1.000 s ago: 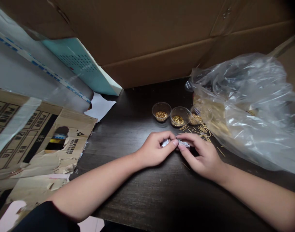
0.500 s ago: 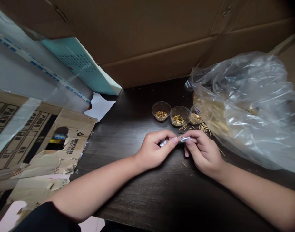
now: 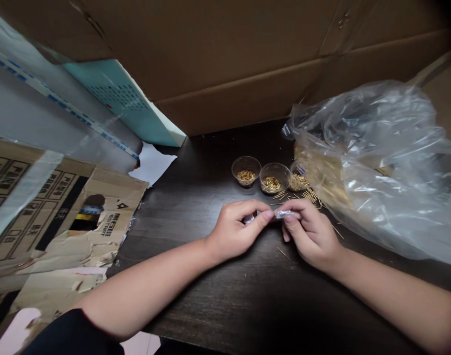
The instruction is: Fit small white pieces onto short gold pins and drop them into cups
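Thumb and fingers of my right hand (image 3: 310, 231) are closed on a small shiny silvery piece (image 3: 283, 214), like foil or clear film; its exact kind is unclear. Close against it, my left hand (image 3: 242, 227) is pinched, with a pale shiny bit showing inside the curled fingers. What the left fingertips grip is too small to make out. Just beyond the hands stand three clear plastic cups, the left cup (image 3: 246, 160), the middle cup (image 3: 275, 167) and the right cup (image 3: 302, 172), each with small brass-coloured pins inside. A single loose pin (image 3: 283, 253) lies below the hands.
Several loose brass pins (image 3: 311, 197) lie beside the right cup. A large clear plastic bag (image 3: 388, 162) covers the right side of the dark table (image 3: 210, 305). Cardboard walls (image 3: 240, 64) rise behind, and torn printed cardboard (image 3: 110, 217) stands at left with a turquoise sheet (image 3: 125, 98).
Both hands stay in nearly the same place. The silvery piece between the fingertips has shifted very slightly; the cups and loose pins have not moved.
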The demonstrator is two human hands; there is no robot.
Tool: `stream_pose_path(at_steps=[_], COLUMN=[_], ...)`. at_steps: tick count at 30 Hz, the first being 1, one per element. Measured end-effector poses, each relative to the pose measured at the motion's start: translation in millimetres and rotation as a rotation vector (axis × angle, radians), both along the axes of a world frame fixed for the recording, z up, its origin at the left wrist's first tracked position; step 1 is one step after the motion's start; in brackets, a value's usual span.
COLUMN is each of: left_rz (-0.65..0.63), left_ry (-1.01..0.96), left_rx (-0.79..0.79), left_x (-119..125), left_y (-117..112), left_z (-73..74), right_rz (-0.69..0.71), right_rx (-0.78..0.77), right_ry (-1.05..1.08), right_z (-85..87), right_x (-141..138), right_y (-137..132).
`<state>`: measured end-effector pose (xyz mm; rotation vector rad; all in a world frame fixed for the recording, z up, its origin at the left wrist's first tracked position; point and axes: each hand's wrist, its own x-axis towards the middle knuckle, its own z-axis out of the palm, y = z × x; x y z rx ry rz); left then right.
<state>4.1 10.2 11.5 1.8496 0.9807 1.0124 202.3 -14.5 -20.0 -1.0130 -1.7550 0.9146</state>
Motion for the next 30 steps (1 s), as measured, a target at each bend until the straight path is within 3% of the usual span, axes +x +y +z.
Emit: stream_pose_path(at_steps=[4,8,18,24,30], left_rz=[-0.021,-0.025,-0.148,-0.283,-0.267], left_ry=[0.057,0.078,0.352,0.404,0.378], left_rx=[0.095,0.193,0.36,0.324,0.244], left_x=[-1.5,-2.5,-15.0,-19.0,-18.0], left_y=[0.7,0.9,15.1,19.4,13.1], left_z=[-2.9,-4.4,-4.6,-3.0,-6.1], right_rz=[-0.037,-0.099,0.009,0.048,0.051], right_rx=[0.02,0.171,0.206,0.306,0.367], right_ry=[-0.053,-0.2,-0.386,-0.383,-0.4], right_z=[0.8,5.1,4.0,8.4,7.8], right_x=[-0.4,-2.1,-2.4,-3.9,-7.1], right_y=[0.7,2.8,3.3,4.4,6.1])
